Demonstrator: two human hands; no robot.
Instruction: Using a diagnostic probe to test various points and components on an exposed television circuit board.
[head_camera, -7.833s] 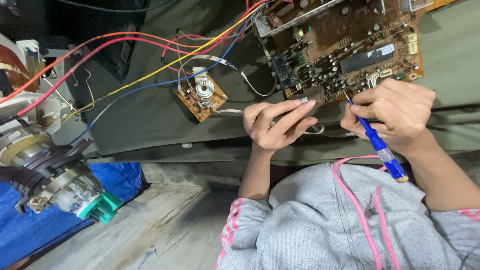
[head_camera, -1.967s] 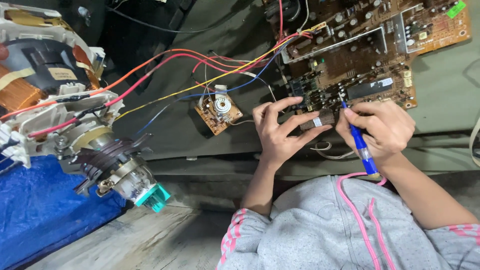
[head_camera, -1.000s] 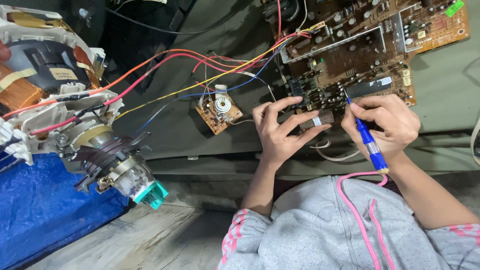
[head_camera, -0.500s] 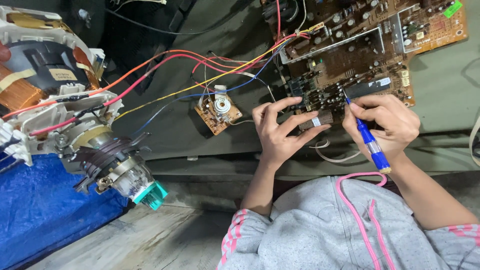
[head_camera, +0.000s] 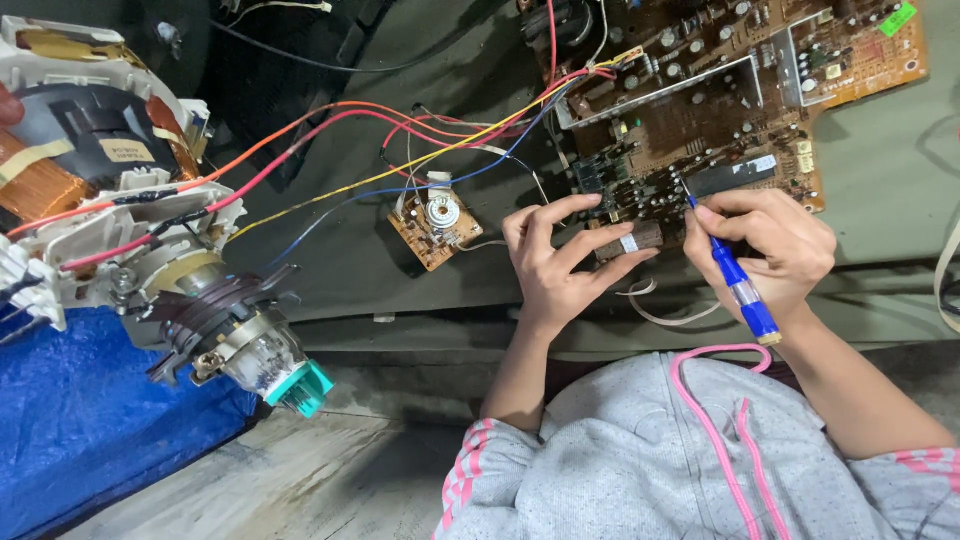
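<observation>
Blue screwdriver (head_camera: 735, 280) pinched in the right hand (head_camera: 775, 250) should stay upright on the board (head_camera: 700, 110) while the left hand (head_camera: 560, 260), fingers spread, steadies its edge.

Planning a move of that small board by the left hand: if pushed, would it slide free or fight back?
The small board looks light, so it would probably slide easily on the grey surface. Its attached wires are thin and floppy, yet would likely tug it back or twist it. The exposed parts on top look fragile.

A dull green surface (head_camera: 880, 180) fills the background. Below lie a worn wooden floor (head_camera: 300, 480) and blue tarp (head_camera: 90, 430).
</observation>
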